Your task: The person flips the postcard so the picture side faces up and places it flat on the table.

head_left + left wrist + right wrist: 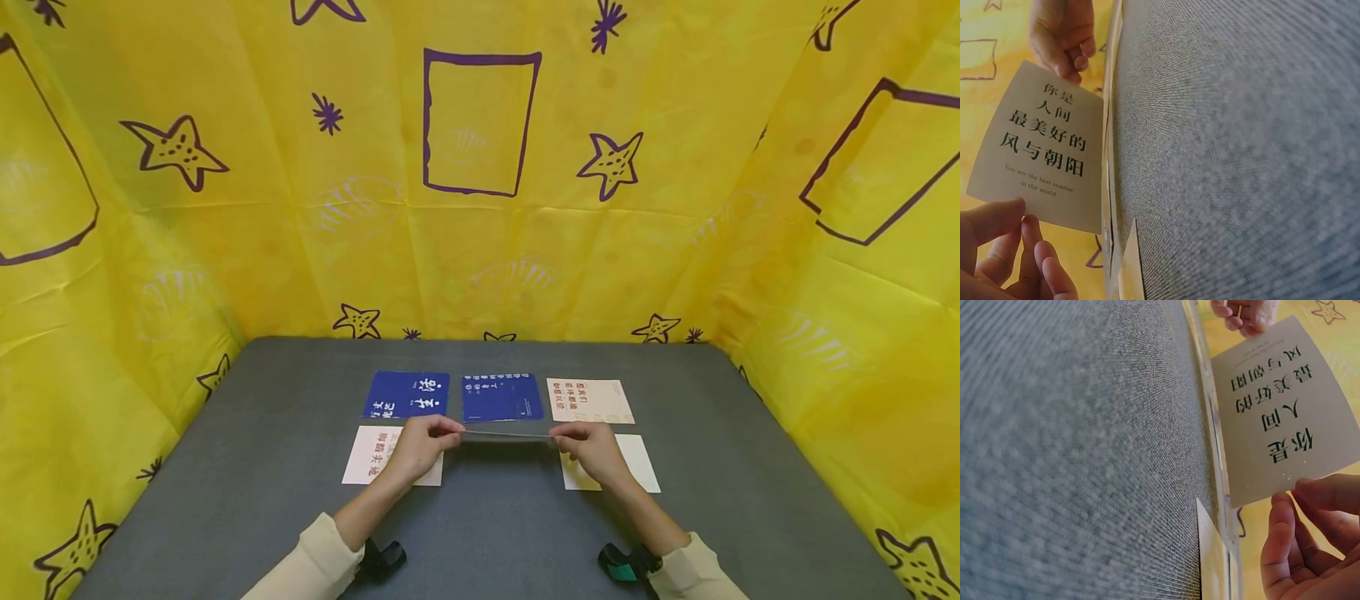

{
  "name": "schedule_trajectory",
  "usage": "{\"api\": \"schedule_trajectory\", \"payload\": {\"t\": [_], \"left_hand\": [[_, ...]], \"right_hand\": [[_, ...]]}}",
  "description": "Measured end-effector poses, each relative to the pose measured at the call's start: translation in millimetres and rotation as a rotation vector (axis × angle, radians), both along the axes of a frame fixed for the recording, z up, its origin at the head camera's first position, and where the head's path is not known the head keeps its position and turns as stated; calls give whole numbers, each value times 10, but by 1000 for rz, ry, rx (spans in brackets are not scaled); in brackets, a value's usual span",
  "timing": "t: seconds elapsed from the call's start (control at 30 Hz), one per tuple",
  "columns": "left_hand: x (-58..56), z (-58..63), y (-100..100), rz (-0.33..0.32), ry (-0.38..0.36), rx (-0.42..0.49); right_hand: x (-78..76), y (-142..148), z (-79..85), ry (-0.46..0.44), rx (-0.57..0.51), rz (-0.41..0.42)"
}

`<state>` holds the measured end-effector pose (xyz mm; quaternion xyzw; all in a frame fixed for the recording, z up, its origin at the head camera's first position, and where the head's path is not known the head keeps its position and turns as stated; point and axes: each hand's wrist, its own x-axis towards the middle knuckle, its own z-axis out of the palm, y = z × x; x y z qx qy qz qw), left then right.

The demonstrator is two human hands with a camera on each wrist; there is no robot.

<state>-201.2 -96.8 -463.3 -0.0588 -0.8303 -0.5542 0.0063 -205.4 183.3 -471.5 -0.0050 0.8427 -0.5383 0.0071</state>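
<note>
Between both hands a pale card [1041, 150] with dark green Chinese characters and small English lines is held up above the grey table. In the head view it shows almost edge-on as a thin line. My left hand [422, 446] pinches one end between thumb and fingers. The opposite end is pinched by my right hand [594, 451] in the same way. Beneath the left hand lies a white card with red characters [367, 454]. A plain-looking white card [639, 462] lies under the right hand, partly covered by it.
Behind the hands, a row on the table [495, 533] has a blue card [397, 396], a second blue card [501, 400] and a cream card with red characters [590, 402]. Yellow patterned cloth [480, 242] rises at the back and sides. Each wrist wears a black strap.
</note>
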Motion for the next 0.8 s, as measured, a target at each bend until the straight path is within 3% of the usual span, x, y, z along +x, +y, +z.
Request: {"api": "schedule_trajectory", "payload": {"t": [0.8], "left_hand": [[-2, 51, -21, 31, -40, 17]], "right_hand": [[-3, 4, 131, -16, -16, -40]]}}
